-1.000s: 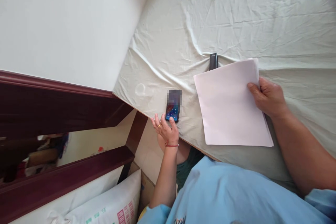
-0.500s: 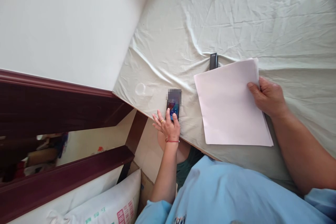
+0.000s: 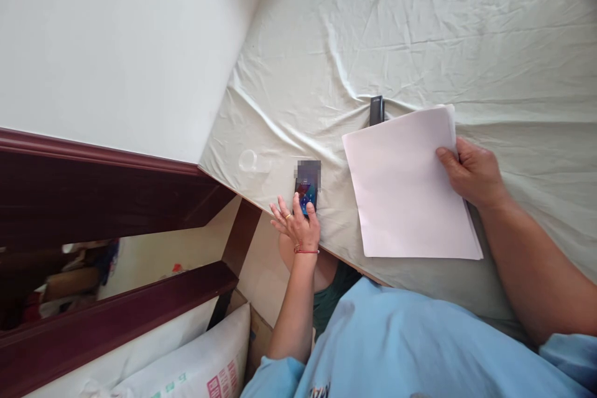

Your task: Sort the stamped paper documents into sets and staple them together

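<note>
Left hand [image 3: 301, 228] spread at phone [image 3: 305, 191], right hand [image 3: 478, 173] pinching paper [image 3: 410, 193]
I think a slackened pinch could let it slide.

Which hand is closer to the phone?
Left. The left hand is at the bottom end of the phone; the right hand is farther right, holding the papers.

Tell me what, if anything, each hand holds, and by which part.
The right hand grips the paper sheets by their right edge. The left hand, over the phone, seems to hold nothing.
</note>
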`<state>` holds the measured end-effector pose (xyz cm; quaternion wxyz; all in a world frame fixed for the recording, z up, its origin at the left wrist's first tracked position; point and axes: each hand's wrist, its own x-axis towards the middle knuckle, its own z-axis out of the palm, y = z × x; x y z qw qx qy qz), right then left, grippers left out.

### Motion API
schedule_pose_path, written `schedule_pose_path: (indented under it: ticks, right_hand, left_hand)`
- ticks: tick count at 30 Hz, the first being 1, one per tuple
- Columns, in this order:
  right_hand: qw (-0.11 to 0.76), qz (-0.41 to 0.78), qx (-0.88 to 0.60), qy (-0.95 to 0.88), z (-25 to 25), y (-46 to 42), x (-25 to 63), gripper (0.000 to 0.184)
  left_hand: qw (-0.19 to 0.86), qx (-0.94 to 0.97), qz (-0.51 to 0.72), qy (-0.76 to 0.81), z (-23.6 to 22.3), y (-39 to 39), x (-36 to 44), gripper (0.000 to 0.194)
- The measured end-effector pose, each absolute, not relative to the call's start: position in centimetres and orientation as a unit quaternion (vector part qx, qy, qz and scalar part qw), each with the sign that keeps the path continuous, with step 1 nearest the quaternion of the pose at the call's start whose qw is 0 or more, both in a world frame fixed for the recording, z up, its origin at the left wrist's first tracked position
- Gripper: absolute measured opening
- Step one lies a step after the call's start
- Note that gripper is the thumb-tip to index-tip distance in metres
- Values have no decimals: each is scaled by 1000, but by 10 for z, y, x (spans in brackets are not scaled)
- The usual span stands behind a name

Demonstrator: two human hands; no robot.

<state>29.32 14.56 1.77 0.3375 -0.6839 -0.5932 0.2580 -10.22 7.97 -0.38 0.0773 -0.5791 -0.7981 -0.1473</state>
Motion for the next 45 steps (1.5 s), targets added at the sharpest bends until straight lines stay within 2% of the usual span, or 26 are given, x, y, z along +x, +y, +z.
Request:
schedule_pose_path:
  ticks: [18,23,34,45]
  right_hand:
    - [324,258,-696,-586,17,146,293,35]
    - [329,259,-694,-586,20,146,293,33]
    - [334,240,-691,-595,18,144,292,33]
    - [298,186,-725,-593,15,142,290,31]
  left_hand:
    - [73,-582,-162,-793,-4,80,-99,55]
    - [103,-576,-222,-780,-4,77,-98,63]
    - [137,-615,-322,-706,-7,72,-101,62]
    - [100,-661,-365,-648,-9,69,-106,42]
